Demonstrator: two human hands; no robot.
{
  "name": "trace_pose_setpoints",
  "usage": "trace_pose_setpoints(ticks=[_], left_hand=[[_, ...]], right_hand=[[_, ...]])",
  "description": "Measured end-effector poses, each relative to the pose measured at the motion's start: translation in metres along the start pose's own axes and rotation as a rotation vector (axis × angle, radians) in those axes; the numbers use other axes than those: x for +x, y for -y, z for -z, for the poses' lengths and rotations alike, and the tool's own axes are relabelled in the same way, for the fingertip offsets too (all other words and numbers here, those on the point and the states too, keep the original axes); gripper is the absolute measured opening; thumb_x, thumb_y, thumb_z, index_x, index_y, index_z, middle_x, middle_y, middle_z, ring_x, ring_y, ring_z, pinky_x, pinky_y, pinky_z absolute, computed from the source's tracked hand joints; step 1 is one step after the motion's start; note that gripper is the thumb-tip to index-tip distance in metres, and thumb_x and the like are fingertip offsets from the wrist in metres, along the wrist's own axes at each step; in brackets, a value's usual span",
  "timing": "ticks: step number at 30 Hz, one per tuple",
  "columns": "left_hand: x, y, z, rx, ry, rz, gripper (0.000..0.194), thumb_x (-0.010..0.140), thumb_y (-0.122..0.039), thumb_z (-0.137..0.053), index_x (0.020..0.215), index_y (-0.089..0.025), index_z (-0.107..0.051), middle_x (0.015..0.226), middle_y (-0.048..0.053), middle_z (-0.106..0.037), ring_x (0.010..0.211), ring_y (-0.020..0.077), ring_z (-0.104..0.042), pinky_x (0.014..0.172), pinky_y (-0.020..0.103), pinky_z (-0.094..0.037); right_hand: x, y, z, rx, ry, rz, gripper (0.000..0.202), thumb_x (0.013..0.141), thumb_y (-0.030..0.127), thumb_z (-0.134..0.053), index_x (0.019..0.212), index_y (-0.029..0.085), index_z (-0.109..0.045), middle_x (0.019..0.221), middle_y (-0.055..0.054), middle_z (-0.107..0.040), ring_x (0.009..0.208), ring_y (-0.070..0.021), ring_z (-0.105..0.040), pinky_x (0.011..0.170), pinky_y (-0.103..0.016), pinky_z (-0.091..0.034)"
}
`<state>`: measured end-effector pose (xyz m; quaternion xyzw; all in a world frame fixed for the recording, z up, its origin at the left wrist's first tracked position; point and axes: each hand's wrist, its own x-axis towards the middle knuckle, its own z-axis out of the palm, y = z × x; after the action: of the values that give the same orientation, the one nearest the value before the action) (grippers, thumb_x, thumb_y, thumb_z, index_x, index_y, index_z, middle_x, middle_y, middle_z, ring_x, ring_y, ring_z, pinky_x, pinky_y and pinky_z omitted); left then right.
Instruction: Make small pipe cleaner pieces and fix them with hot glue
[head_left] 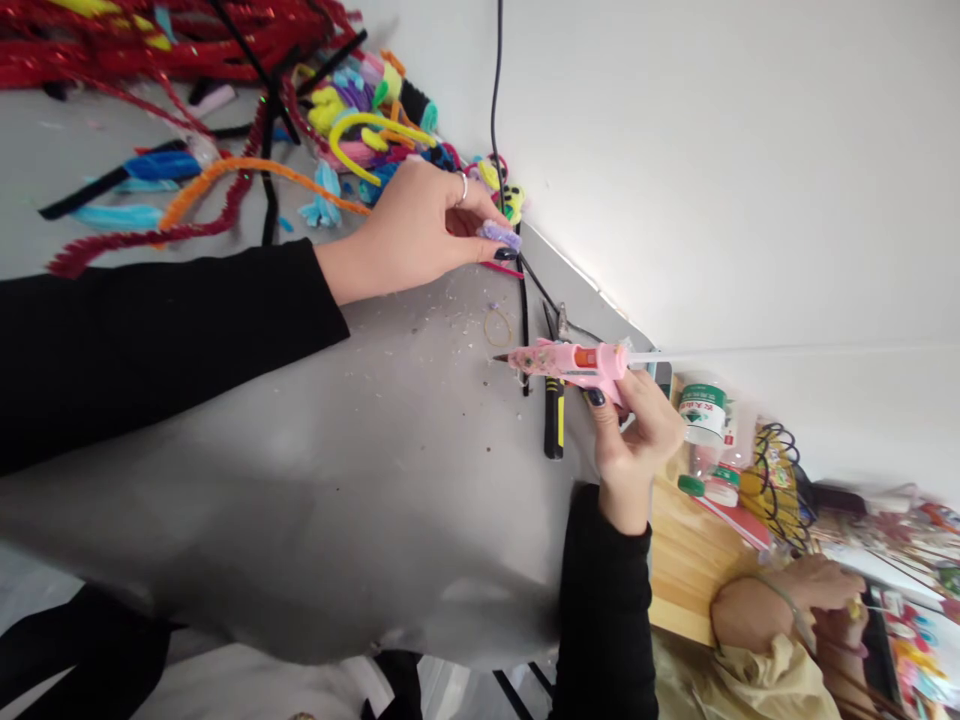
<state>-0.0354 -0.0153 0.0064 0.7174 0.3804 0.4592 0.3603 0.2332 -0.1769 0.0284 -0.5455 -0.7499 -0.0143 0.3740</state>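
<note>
Pink glue gun (570, 362) near bottles (703, 414), contents unclear

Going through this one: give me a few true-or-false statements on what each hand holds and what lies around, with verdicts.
1. A ring is on the left hand. True.
2. The left hand holds nothing. False: its fingertips pinch a fuzzy purple piece.
3. The right hand holds a pink glue gun. True.
4. The glue gun's nozzle touches the purple piece. False: the two are apart.
5. A tool with a black-and-yellow handle lies on the gray table. True.
</note>
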Motion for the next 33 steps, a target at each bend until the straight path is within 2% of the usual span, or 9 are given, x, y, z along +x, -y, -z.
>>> trace_pose_setpoints(ticks=[8, 16, 22, 27, 33], left_hand=[[-0.0005, -0.0011, -0.0002, 0.035, -0.006, 0.000, 0.018, 0.082, -0.030, -0.080, 0.096, -0.020, -0.085, 0.086, 0.006, -0.081, 0.074, 0.0211, -0.068, 0.073, 0.039, -0.058], [-0.0005, -0.0033, 0.0015, 0.054, 0.011, 0.006, 0.018, 0.083, -0.030, -0.079, 0.098, -0.022, -0.086, 0.088, 0.005, -0.081, 0.075, 0.0211, -0.068, 0.077, 0.040, -0.059], [-0.0001, -0.0008, 0.0018, 0.055, 0.013, -0.006, 0.022, 0.082, -0.037, -0.076, 0.097, -0.024, -0.085, 0.088, 0.005, -0.081, 0.074, 0.0214, -0.066, 0.076, 0.041, -0.059], [0.0006, 0.0013, 0.0015, 0.022, 0.015, 0.004, 0.021, 0.080, -0.044, -0.078, 0.093, -0.029, -0.084, 0.088, 0.003, -0.081, 0.075, 0.0234, -0.066, 0.078, 0.044, -0.059], [0.0001, 0.0004, 0.0018, 0.035, 0.013, 0.013, 0.022, 0.080, -0.043, -0.077, 0.095, -0.028, -0.085, 0.086, 0.004, -0.081, 0.075, 0.0230, -0.065, 0.079, 0.044, -0.061]], right_hand=[[0.0004, -0.0012, 0.0006, 0.023, -0.003, 0.002, 0.010, 0.096, 0.023, -0.066, 0.087, 0.020, -0.071, 0.069, 0.003, -0.045, 0.061, -0.0127, -0.041, 0.058, -0.028, -0.029], [-0.0008, -0.0016, -0.0013, 0.029, 0.015, 0.002, 0.008, 0.096, 0.024, -0.066, 0.093, 0.019, -0.073, 0.071, 0.002, -0.048, 0.062, -0.0137, -0.043, 0.059, -0.028, -0.030], [-0.0006, -0.0028, -0.0019, -0.023, -0.005, -0.004, 0.012, 0.097, 0.028, -0.065, 0.097, 0.020, -0.075, 0.070, 0.002, -0.050, 0.061, -0.0141, -0.044, 0.059, -0.029, -0.033], [-0.0011, -0.0029, -0.0023, -0.016, -0.022, -0.002, 0.012, 0.096, 0.028, -0.065, 0.091, 0.020, -0.073, 0.069, 0.002, -0.048, 0.061, -0.0138, -0.043, 0.057, -0.029, -0.031], [-0.0004, -0.0004, -0.0025, -0.001, -0.018, 0.016, 0.011, 0.096, 0.025, -0.066, 0.089, 0.019, -0.071, 0.069, 0.002, -0.048, 0.061, -0.0136, -0.043, 0.058, -0.029, -0.030]])
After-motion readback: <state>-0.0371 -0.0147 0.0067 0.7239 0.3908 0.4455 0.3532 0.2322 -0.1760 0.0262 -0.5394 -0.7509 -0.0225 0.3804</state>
